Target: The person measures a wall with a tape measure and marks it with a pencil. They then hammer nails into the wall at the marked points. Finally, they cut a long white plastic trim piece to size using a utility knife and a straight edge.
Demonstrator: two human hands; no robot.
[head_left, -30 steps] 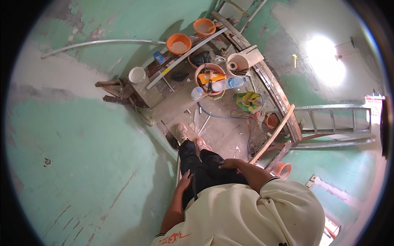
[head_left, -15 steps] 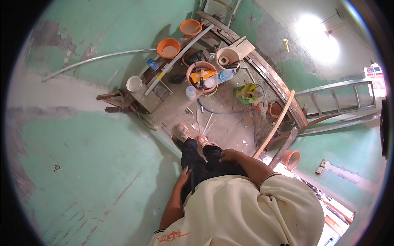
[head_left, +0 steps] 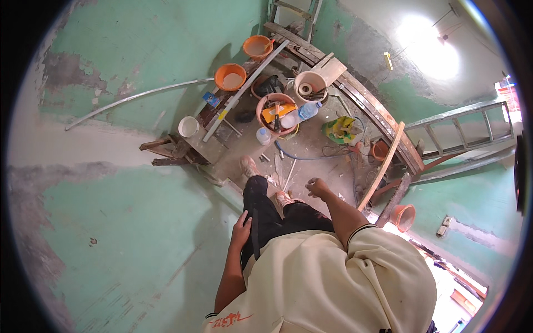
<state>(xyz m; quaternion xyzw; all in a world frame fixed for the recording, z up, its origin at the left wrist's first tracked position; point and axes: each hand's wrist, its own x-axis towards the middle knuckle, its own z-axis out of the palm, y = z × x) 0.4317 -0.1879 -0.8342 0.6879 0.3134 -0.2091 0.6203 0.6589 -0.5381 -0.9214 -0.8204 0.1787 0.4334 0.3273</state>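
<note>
Had the left hand [head_left: 240, 233] down against the side of the dark trousers [head_left: 261, 202], fingers fairly straight and loosely spread along the cloth. Held the right hand [head_left: 317, 187] out ahead, well apart from the trousers and above the floor [head_left: 311, 170], fingers bent inward into a narrow curl; could not tell any hold inside that curl. Wore the trousers below a cream top [head_left: 338, 277], one knee forward, with pale pinkish shoes [head_left: 249, 165] on the floor. Looked down, beyond the shoes, on a pinkish tub [head_left: 260, 112] with a yellow-orange packet [head_left: 271, 114] across its mouth. Saw one clear bottle [head_left: 263, 136] just beside the tub's near side and a larger clear bottle [head_left: 308, 111] at its right. Saw behind these a pale bucket [head_left: 320, 81] with a roll inside. Faced two orange bowls, one [head_left: 230, 76] nearer and one [head_left: 257, 48] farther, on a wooden counter [head_left: 210, 114] along the green wall [head_left: 150, 39]. Had to the right a green-and-yellow bag [head_left: 337, 131], a slanting wooden plank [head_left: 383, 167] and a metal ladder [head_left: 454, 117].
</note>
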